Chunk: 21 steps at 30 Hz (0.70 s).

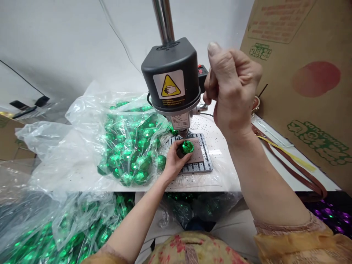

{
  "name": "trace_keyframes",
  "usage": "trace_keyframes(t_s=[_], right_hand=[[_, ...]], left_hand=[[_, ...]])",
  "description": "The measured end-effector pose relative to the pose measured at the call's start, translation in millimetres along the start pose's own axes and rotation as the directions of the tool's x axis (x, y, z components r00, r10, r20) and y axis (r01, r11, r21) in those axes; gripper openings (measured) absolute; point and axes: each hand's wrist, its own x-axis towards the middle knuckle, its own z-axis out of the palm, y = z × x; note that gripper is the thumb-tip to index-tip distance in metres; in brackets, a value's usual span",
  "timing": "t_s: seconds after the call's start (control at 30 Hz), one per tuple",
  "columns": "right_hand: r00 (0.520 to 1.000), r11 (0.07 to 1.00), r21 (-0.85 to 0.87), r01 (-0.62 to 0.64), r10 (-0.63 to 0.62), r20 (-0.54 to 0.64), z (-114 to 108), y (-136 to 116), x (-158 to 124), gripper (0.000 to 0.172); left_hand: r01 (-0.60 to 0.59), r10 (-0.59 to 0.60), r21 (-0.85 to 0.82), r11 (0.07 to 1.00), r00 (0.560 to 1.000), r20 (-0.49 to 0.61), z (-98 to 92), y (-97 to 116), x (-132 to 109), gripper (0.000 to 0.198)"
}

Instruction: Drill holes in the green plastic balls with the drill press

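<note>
A black bench drill press stands over a slotted metal base plate. Beneath its chuck sits a shiny, faceted green ball, with the bit down at its top. My left hand pinches this ball between thumb and fingers, over a flat brown board on the base. Raised at the machine's right side, my right hand is closed in a fist around the feed lever. Only a metal stub of the lever shows; the fist hides its grip.
A clear plastic bag of green faceted balls lies left of the drill. More bagged green balls sit below the table edge. Dark shavings litter the white tabletop. At right are a cardboard box and brown straps.
</note>
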Motion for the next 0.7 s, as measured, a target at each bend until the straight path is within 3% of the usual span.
trace_keyframes(t_s=[0.13, 0.3, 0.47, 0.7], right_hand=[[0.995, 0.999, 0.014, 0.033, -0.032, -0.098, -1.7, -6.9, -22.4, 0.051], [0.991, 0.999, -0.037, 0.024, -0.028, -0.129, -5.7, -3.3, -45.0, 0.054], [0.972, 0.988, -0.044, 0.151, -0.157, -0.175, -7.3, 7.1, -54.3, 0.056], [0.977, 0.988, -0.059, 0.144, -0.151, -0.149, -12.5, 7.6, -62.3, 0.053]], left_hand=[[-0.008, 0.008, -0.017, 1.0, 1.0, 0.011, -0.9, -2.4, -0.4, 0.047], [-0.015, 0.015, -0.018, 1.0, 1.0, 0.005, -0.2, -5.5, -1.5, 0.05], [-0.029, 0.03, -0.025, 0.999, 1.0, 0.005, 0.5, -6.3, -2.1, 0.049], [-0.048, 0.048, -0.022, 0.999, 0.999, 0.005, 0.6, -5.8, -2.7, 0.048]])
